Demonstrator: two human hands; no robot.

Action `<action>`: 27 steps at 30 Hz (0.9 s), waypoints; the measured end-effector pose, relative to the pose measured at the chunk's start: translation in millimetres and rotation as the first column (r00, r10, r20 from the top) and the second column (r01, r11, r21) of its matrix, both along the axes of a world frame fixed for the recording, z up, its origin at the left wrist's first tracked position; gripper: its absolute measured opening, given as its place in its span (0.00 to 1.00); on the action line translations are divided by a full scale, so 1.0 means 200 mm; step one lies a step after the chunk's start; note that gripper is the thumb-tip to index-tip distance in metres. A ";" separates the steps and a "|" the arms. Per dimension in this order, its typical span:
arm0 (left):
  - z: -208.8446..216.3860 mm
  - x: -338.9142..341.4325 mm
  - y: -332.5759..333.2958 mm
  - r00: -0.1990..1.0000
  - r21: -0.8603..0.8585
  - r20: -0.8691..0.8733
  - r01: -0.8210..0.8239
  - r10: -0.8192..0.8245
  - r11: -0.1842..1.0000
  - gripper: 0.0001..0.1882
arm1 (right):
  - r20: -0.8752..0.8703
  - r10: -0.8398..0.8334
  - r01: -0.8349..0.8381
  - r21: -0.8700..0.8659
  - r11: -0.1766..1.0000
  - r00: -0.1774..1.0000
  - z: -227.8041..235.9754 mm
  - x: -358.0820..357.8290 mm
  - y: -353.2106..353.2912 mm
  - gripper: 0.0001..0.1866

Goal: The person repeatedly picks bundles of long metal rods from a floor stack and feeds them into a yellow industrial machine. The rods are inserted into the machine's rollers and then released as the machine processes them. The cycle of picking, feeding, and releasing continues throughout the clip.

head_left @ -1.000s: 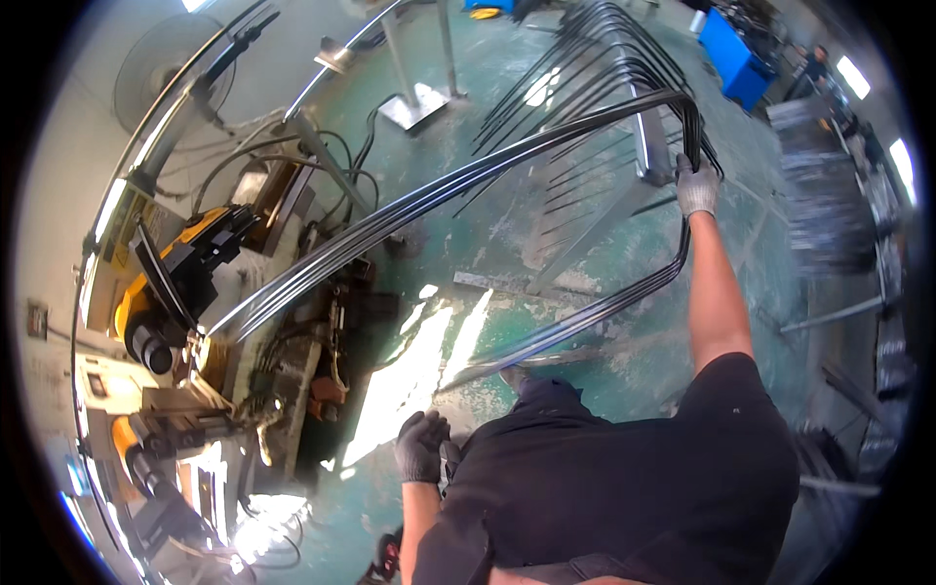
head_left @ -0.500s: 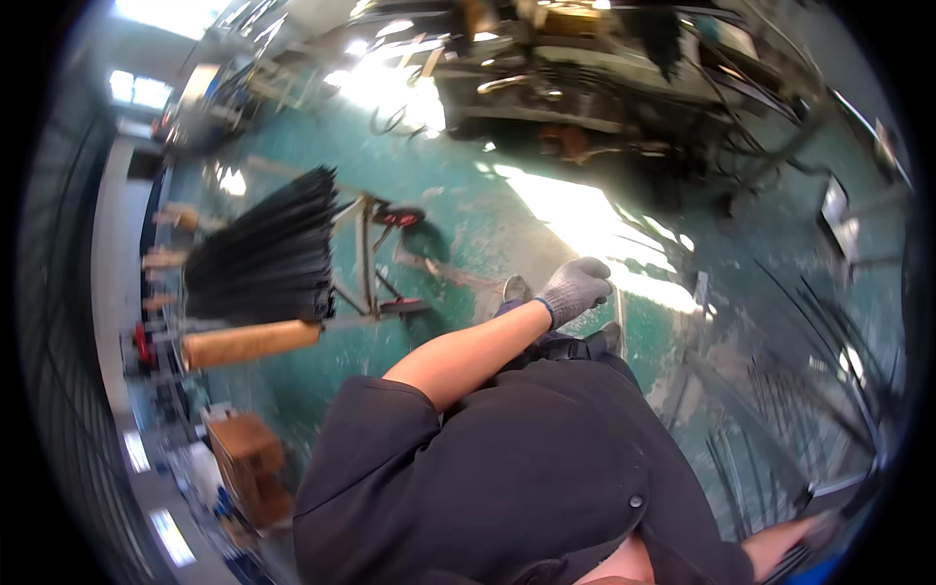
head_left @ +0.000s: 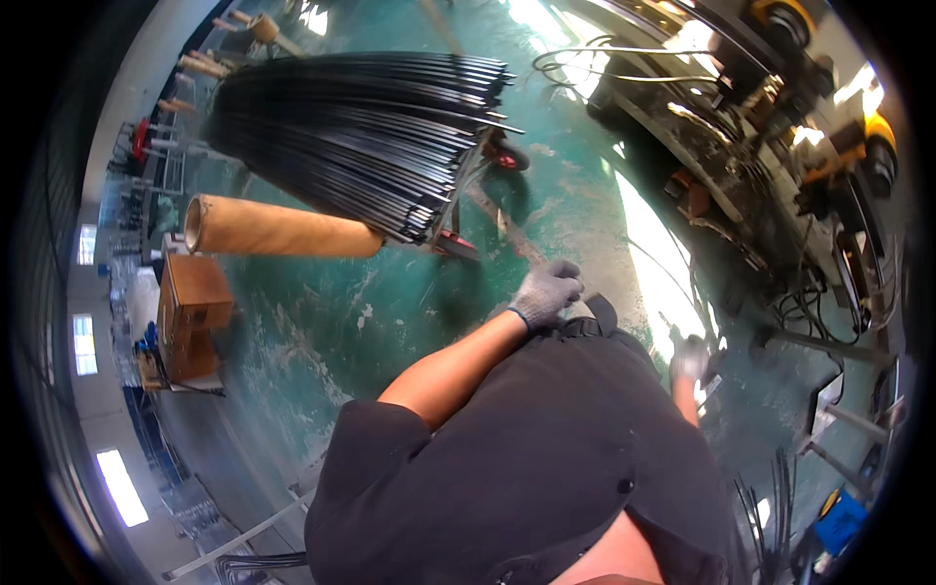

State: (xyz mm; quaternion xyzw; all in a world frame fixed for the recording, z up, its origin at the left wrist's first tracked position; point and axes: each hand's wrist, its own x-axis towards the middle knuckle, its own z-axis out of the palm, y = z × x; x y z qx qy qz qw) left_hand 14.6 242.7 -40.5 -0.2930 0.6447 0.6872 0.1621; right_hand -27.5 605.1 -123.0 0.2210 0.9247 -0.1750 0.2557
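Observation:
My left hand (head_left: 548,292), in a grey knit glove, hangs in front of my waist with its fingers curled in. Nothing shows in it. My right hand (head_left: 690,361), gloved in grey too, is low on my right side and smeared by motion, so its fingers cannot be made out. Ahead to the left, nearest my left hand, a large bundle of long black rods (head_left: 361,117) lies on a wheeled stand, their ends pointing towards me. Beside the bundle is a thick brown cardboard tube (head_left: 283,229). Neither hand touches them.
Dark machinery (head_left: 721,185) with loose cables stands ahead to the right. A brown wooden box (head_left: 195,302) is at far left. More thin black rods (head_left: 775,507) and a blue object (head_left: 838,522) are at lower right. The green floor (head_left: 322,322) is worn and patchy.
The view has swung so that the rod bundle appears larger and nearer. My right hand has come from the rods at lower right to beside my body. My left hand stays curled before my waist.

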 end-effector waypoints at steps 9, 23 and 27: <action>0.19 0.20 -0.99 0.912 -0.166 -0.069 -0.411 0.405 0.897 0.15 | -0.578 0.659 -0.865 -0.195 0.462 0.482 0.68 -0.65 -2.14 0.37; 0.09 0.49 -0.90 0.334 0.050 0.069 -0.942 0.940 0.331 0.15 | -0.247 0.945 -0.949 0.174 0.262 0.216 0.55 -0.69 -3.24 0.53; 0.15 0.45 -0.94 0.325 0.054 0.037 -0.945 0.945 0.323 0.19 | -0.259 0.955 -0.964 0.181 0.194 0.144 0.37 -0.56 -3.24 0.33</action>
